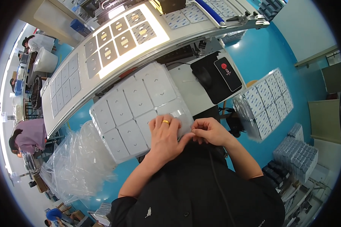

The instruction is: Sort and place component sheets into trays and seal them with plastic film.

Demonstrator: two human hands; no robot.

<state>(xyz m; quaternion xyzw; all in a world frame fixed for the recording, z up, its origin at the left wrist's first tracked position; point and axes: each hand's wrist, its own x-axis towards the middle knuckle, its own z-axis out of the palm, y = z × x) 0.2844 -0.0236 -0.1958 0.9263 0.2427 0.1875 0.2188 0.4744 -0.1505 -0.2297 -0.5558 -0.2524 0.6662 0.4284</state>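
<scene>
I see the grey stack (129,108) in the middle of the picture, lying askew. The left hand (165,135) rests on its lower right part, fingers loosely bent, with nothing I can see in its grip. The right hand (209,131) is nearly closed, tips pinched by the left thumb; I can't tell if it holds anything. If it tugs too hard on the stack's shiny film (180,113), that might rip, or the top sheets might slide crooked
</scene>
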